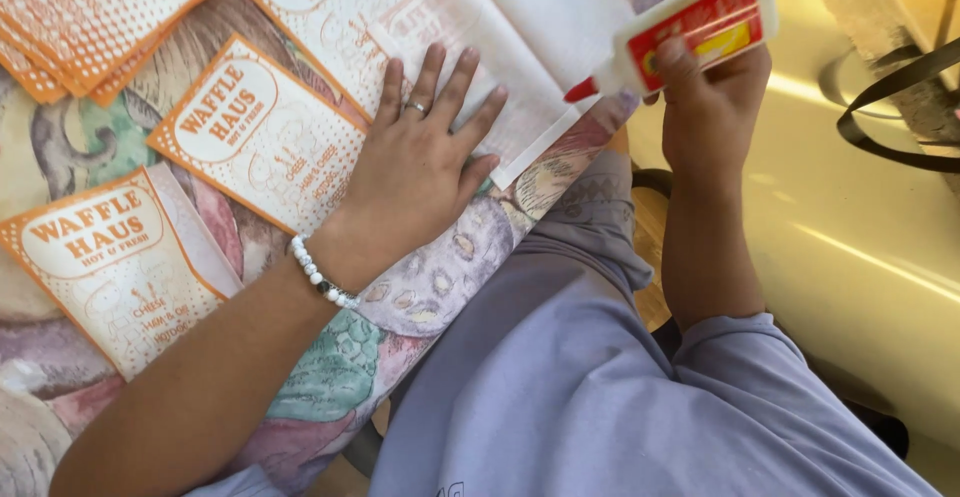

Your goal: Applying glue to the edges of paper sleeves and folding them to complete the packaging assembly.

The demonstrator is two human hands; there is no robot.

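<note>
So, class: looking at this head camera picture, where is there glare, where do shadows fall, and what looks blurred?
Head view: bright streaks of glare cross the pale floor at right; the left hand throws a soft shadow onto the white sheet it presses flat; the glue bottle in the right hand looks slightly soft, as do the orange paper bags.

left hand [425,172] flat on paper sheet [520,47] | glue bottle [695,22] in right hand [710,107], right of sheet | printed bags [265,137] left
</note>
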